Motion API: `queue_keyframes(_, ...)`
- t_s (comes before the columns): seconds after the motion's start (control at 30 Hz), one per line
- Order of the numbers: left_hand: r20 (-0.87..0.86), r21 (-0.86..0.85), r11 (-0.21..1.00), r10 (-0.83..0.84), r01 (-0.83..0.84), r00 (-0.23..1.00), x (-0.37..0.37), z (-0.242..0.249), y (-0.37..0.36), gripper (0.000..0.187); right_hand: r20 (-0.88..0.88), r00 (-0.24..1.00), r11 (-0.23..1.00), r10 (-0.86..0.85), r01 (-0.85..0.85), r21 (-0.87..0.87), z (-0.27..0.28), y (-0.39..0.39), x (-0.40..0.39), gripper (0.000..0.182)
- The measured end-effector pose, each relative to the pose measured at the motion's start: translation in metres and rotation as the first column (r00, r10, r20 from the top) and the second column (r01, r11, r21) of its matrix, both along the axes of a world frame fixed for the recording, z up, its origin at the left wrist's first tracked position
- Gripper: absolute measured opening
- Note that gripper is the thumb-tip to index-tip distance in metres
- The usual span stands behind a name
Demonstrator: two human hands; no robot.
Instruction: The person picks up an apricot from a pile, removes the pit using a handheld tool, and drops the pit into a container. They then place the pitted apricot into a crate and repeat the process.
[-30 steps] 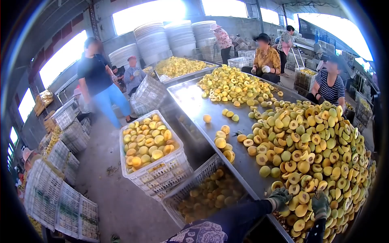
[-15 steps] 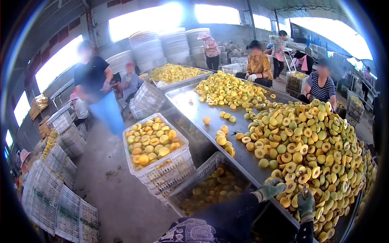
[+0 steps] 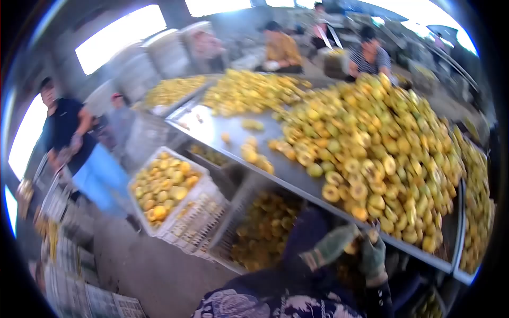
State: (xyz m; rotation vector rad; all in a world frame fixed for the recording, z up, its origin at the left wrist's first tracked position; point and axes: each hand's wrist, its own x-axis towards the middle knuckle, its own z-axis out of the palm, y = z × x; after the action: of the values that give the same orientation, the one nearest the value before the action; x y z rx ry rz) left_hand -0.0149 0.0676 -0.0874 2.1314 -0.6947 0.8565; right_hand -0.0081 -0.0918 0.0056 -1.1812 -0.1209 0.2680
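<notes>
Both my hands wear grey-green gloves and are close together at the table's near edge. My left hand [image 3: 337,245] is curled round a yellow fruit piece [image 3: 352,246]. Just right of it, my right hand [image 3: 373,255] is closed, with a small tool tip [image 3: 375,224] rising from its top; the rest of the tool is hidden. Behind my hands, a large heap of halved yellow-green fruit [image 3: 392,159] lies on the metal table [image 3: 238,146]. A grey crate [image 3: 225,238] holding fruit stands below the edge, left of my hands.
White stacked crates [image 3: 199,217] full of fruit stand left of the table. A person in dark top and blue trousers [image 3: 69,130] stands at the far left. People in an orange top [image 3: 283,50] and a striped top [image 3: 371,58] sit across the table.
The view has swung right and blurred. My hands have drawn back from the heap to the table's near edge and closer together. The standing person's arms are now bent in front.
</notes>
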Motion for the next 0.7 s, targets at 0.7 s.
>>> queue_keyframes(0.7, -0.168, -0.561, 0.822, -0.228, 0.097, 0.959, -0.02, 0.11, -0.028, 0.025, -0.188, 0.981, 0.999, -0.042, 0.043, 0.0, 0.03, 0.007, -0.017, 0.038)
